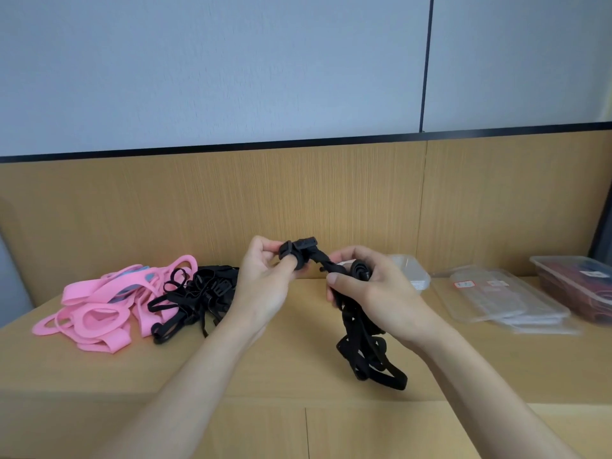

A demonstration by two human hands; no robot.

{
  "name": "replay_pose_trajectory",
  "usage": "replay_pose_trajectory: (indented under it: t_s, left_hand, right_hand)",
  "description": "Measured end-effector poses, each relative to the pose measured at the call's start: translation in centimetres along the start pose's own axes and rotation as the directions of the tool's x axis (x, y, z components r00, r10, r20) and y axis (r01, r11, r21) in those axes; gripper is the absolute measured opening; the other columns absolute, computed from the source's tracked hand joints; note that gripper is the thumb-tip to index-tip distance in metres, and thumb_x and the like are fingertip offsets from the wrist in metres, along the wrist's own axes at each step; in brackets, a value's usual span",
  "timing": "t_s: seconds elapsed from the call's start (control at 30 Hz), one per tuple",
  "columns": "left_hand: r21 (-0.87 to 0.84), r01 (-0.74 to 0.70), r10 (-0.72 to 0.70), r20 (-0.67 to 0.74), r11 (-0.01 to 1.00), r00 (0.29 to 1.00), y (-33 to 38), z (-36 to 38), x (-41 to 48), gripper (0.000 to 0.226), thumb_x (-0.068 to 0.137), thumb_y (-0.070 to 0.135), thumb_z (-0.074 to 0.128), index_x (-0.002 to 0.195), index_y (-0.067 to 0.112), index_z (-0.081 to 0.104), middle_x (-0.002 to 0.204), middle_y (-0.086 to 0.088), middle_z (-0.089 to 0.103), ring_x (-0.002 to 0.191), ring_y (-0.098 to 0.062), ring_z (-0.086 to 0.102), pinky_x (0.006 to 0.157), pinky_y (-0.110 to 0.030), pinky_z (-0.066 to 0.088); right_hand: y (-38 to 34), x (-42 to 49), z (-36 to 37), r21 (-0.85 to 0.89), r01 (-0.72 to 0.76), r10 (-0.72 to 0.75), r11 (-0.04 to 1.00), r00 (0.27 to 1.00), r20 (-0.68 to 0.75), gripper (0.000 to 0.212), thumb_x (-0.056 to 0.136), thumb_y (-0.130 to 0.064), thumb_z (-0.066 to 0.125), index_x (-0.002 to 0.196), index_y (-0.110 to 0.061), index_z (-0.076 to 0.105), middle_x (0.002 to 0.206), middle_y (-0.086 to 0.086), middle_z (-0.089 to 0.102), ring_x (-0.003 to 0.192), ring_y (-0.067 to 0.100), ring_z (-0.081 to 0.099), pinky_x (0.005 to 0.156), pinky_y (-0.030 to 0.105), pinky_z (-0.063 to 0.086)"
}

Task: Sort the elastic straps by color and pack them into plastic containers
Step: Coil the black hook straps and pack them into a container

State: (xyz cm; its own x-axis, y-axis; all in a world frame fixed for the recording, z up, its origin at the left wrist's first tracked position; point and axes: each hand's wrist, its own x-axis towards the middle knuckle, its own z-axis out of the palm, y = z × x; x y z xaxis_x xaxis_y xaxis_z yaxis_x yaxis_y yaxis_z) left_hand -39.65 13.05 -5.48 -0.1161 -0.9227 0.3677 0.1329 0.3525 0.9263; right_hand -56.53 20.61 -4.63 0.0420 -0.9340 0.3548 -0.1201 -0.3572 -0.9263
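Over the middle of the bench (281, 366), just in front of us, we hold one black strap (361, 342) up between both hands. Our left grip (265, 279) pinches the strap's black plastic buckle (298, 250) between thumb and curled fingers, while our right grip (371, 286) is wrapped round a coiled part of the same strap. A short twisted length spans the gap between the two. The strap is narrow, flat and matte black, and below the right hand it hangs in several tangled loops, the lowest of which appear to rest on the bench. On the left of the bench lies a heap of pink straps (99, 313), wide and smooth, some forming big oval loops, with a bit of blue showing among them. Touching that heap on its right is a tangle of black straps (195, 293), thin and knotted together with small buckles. Behind the right hand a clear container (414, 270) is partly hidden. Further right lie flat clear lids (490, 296), overlapping, one with a small red-edged label. At the far right stands a clear tub (576, 283) holding dark red straps. A wood panel (198, 200) backs the bench.
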Motion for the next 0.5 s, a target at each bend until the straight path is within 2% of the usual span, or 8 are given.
replay_pose_trajectory:
  t_s: [0.07,0.13,0.23,0.3,0.33,0.4,0.5]
  left_hand:
    - [-0.083,-0.001,-0.005,-0.066,0.997,0.998,0.2,0.4,0.0,0.015,0.098,0.004,0.058,0.111,0.006,0.049,0.109,-0.015,0.075,0.095,-0.023,0.076,0.095,-0.041,0.056]
    - [-0.235,0.036,-0.057,-0.080,0.971,0.995,0.6,0.7,0.1,0.017,0.099,0.001,0.054,0.116,0.003,0.050,0.112,-0.023,0.072,0.102,-0.026,0.074,0.093,-0.039,0.059]
    - [-0.433,0.135,-0.153,-0.007,0.891,0.988,1.2,1.0,0.0,0.028,0.101,-0.001,0.050,0.127,-0.010,0.050,0.112,-0.027,0.072,0.107,-0.033,0.072,0.101,-0.044,0.055]
    - [-0.539,0.195,-0.188,0.069,0.819,0.980,1.7,1.4,-0.5,0.032,0.102,-0.001,0.049,0.131,-0.015,0.046,0.107,-0.027,0.073,0.107,-0.036,0.072,0.093,-0.041,0.060]
    - [-0.582,0.222,-0.201,0.102,0.782,0.974,1.9,1.6,-0.7,0.033,0.102,-0.001,0.049,0.131,-0.016,0.045,0.108,-0.028,0.072,0.108,-0.038,0.071,0.085,-0.038,0.062]
    - [-0.645,0.270,-0.222,0.157,0.714,0.962,2.2,1.8,-1.0,0.033,0.102,-0.002,0.049,0.131,-0.017,0.046,0.116,-0.032,0.069,0.108,-0.041,0.070,0.079,-0.035,0.062]
    - [-0.682,0.333,-0.239,0.232,0.651,0.943,2.4,1.9,-1.4,0.028,0.102,0.000,0.049,0.126,-0.014,0.054,0.121,-0.032,0.067,0.110,-0.042,0.069,0.083,-0.037,0.062]
  right_hand:
    - [0.2,-0.4,0.6,-0.028,0.011,-0.009,1.000,0.999,0.050,0.008,0.099,-0.009,0.061,0.104,-0.008,0.056,0.069,0.007,0.069,0.062,0.015,0.059,0.063,0.022,0.046]
    - [0.6,-0.8,1.1,-0.064,0.005,0.002,0.998,0.994,0.111,0.008,0.099,-0.012,0.061,0.096,-0.009,0.054,0.069,0.010,0.071,0.063,0.022,0.057,0.066,0.030,0.046]
    - [1.2,-1.0,1.5,-0.058,-0.041,0.049,0.997,0.987,0.151,0.008,0.099,-0.015,0.061,0.097,-0.009,0.055,0.070,0.012,0.071,0.068,0.037,0.053,0.067,0.046,0.047]
    - [1.4,-0.9,1.6,-0.052,-0.060,0.068,0.997,0.984,0.165,0.009,0.099,-0.014,0.060,0.098,-0.007,0.056,0.071,0.013,0.071,0.070,0.045,0.058,0.069,0.053,0.052]
    - [1.5,-0.9,1.5,-0.050,-0.070,0.078,0.996,0.981,0.176,0.009,0.099,-0.015,0.060,0.098,-0.007,0.056,0.071,0.013,0.070,0.072,0.042,0.062,0.072,0.056,0.055]
    - [1.8,-0.8,1.4,-0.048,-0.081,0.089,0.996,0.977,0.192,0.009,0.100,-0.016,0.061,0.095,-0.008,0.059,0.071,0.012,0.068,0.071,0.031,0.066,0.075,0.050,0.058]
    - [2.2,-0.7,1.2,-0.050,-0.081,0.089,0.995,0.979,0.184,0.013,0.099,-0.017,0.063,0.088,-0.010,0.060,0.069,0.009,0.064,0.066,0.021,0.064,0.067,0.030,0.055]
